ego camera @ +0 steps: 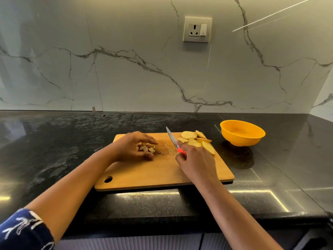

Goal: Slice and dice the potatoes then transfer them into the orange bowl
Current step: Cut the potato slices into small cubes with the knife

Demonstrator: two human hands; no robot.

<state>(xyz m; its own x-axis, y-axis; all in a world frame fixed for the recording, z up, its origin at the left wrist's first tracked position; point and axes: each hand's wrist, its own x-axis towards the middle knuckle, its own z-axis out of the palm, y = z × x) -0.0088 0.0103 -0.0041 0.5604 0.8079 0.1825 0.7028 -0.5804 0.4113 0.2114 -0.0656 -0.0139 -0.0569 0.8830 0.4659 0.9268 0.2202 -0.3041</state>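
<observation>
Left hand [132,147] curls round diced potato [147,149]; right hand [197,162] grips one knife [171,138]; one orange bowl [241,140] nearby.

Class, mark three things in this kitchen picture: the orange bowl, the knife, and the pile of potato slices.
orange bowl [241,140], head view, on its front outer wall.
knife [172,138], head view, midway along the blade.
potato slices [189,134], head view, on the flat face of the large round slice at the back.

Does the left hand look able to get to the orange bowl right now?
Probably not cleanly. The left hand cups the diced pieces at the left of the board, and the right hand with the knife and the potato slices sit between it and the orange bowl.
</observation>
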